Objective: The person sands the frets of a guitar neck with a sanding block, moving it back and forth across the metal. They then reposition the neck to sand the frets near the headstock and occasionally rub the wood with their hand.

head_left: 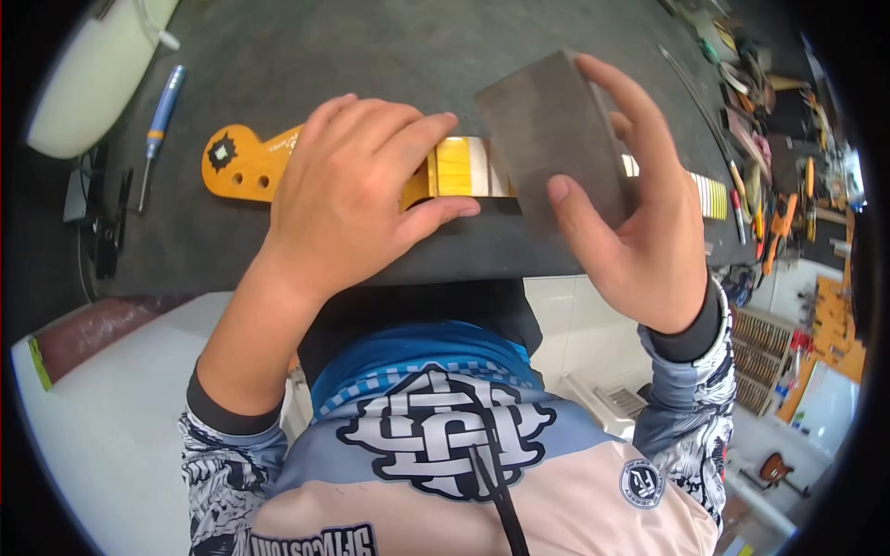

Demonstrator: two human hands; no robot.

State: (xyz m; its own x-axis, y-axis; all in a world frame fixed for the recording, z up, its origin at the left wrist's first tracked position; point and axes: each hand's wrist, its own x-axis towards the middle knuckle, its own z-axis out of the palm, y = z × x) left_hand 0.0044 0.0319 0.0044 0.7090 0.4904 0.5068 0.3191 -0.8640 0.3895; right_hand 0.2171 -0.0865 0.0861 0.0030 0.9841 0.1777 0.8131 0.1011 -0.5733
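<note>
A guitar neck (pixel 451 167) in glossy amber lies across the dark bench, its headstock with tuner holes to the left and its fretboard running right. My left hand (pixel 357 185) is closed over the neck near the headstock, thumb on the near side and fingers on the far side. Between the thumb and fingers of my right hand (pixel 654 213) is a grey rectangular sanding block (pixel 552 130), tilted over the fretboard. The block and hand hide much of the fretboard's middle. Whether the block touches the frets I cannot tell.
A blue-handled screwdriver (pixel 165 116) lies left of the headstock. A pale curved object (pixel 93 74) stands at the upper left. Many hand tools, among them orange-handled pliers (pixel 779 227), crowd the bench's right side. The dark bench's near edge (pixel 417 275) runs just before my body.
</note>
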